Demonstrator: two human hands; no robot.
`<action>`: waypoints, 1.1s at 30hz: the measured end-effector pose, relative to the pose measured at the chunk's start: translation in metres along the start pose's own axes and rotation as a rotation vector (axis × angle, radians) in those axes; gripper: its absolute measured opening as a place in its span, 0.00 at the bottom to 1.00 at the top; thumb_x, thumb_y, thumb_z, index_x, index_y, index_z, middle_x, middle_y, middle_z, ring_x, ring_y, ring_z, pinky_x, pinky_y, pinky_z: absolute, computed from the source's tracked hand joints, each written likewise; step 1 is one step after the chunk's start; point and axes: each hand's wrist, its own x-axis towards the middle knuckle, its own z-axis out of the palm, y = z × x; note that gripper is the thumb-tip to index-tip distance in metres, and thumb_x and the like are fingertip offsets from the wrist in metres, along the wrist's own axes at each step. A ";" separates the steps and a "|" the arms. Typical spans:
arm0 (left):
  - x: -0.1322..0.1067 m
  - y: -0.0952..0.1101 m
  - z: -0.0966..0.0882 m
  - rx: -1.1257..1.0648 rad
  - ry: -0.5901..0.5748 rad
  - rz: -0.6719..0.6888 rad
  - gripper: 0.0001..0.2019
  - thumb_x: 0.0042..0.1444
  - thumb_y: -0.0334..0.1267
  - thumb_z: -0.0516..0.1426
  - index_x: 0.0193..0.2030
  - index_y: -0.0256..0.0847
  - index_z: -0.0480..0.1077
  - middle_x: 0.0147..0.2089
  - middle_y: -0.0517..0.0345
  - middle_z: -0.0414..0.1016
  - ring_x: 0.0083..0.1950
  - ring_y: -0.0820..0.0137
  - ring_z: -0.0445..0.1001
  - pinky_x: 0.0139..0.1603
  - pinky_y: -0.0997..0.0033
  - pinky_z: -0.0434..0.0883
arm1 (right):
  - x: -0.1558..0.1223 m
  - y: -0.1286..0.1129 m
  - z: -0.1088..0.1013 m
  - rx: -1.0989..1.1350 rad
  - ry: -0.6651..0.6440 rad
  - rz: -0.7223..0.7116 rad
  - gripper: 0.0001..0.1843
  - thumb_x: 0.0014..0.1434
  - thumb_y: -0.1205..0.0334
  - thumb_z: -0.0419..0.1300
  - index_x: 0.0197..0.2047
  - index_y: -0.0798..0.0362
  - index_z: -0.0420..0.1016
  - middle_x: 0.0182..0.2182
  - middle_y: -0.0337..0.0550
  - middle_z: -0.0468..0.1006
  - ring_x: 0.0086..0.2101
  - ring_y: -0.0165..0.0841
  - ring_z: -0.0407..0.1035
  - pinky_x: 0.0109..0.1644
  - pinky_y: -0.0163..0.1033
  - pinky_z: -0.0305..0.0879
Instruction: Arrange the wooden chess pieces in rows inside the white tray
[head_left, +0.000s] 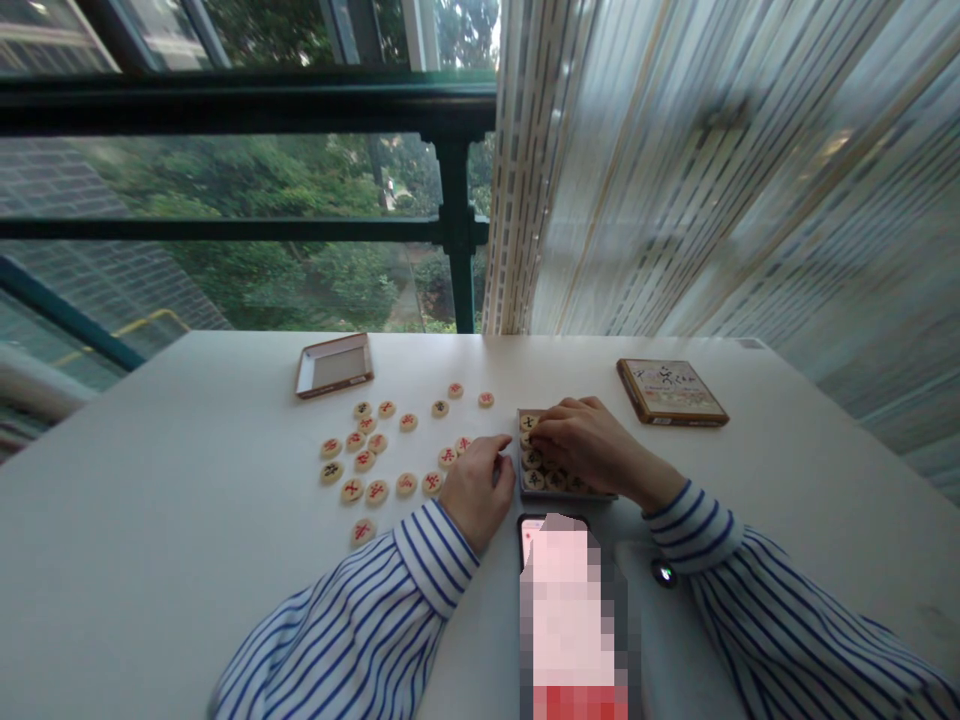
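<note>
Right hand point(592, 440): positioned over the rectangular, grey-walled open box point(568, 494), fingers bent and drawn together at the left column of discs; whether 1 is gripped cannot be determined. Left hand point(478, 490): just left of the box, half curled, thumb and index finger apart; its palm side is hidden, so any hold cannot be determined. Round, pale discs with black characters point(555, 480) lie inside the box. Round, pale discs with red characters point(376, 491), plus 3 black-marked discs point(440, 409), lie scattered left of it on the white table point(150, 560).
</note>
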 end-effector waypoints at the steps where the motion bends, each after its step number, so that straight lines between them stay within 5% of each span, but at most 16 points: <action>1: 0.000 0.000 0.000 0.001 -0.001 0.001 0.13 0.53 0.29 0.49 0.45 0.34 0.67 0.41 0.50 0.73 0.43 0.69 0.71 0.45 0.67 0.69 | 0.000 0.000 -0.001 -0.007 0.006 0.005 0.11 0.59 0.60 0.50 0.39 0.49 0.74 0.36 0.44 0.75 0.40 0.35 0.64 0.41 0.39 0.49; 12: 0.000 -0.002 0.000 -0.026 0.045 0.037 0.12 0.52 0.29 0.51 0.43 0.33 0.67 0.38 0.50 0.73 0.38 0.70 0.72 0.41 0.67 0.70 | -0.003 0.005 -0.007 0.007 0.196 0.078 0.13 0.60 0.60 0.49 0.38 0.53 0.74 0.33 0.46 0.77 0.37 0.34 0.67 0.41 0.38 0.55; 20: 0.004 0.000 -0.010 -0.056 0.073 0.032 0.04 0.52 0.32 0.52 0.31 0.36 0.68 0.33 0.54 0.72 0.34 0.71 0.71 0.36 0.71 0.69 | -0.004 0.002 -0.007 0.175 0.258 0.084 0.12 0.58 0.61 0.50 0.37 0.53 0.74 0.32 0.44 0.77 0.35 0.32 0.68 0.41 0.37 0.60; 33: 0.018 -0.015 -0.061 0.043 0.056 -0.033 0.08 0.50 0.35 0.54 0.35 0.36 0.71 0.31 0.56 0.74 0.31 0.73 0.72 0.35 0.73 0.70 | 0.014 -0.010 -0.021 0.170 0.173 0.066 0.13 0.57 0.60 0.50 0.38 0.53 0.75 0.31 0.43 0.77 0.33 0.31 0.68 0.38 0.34 0.58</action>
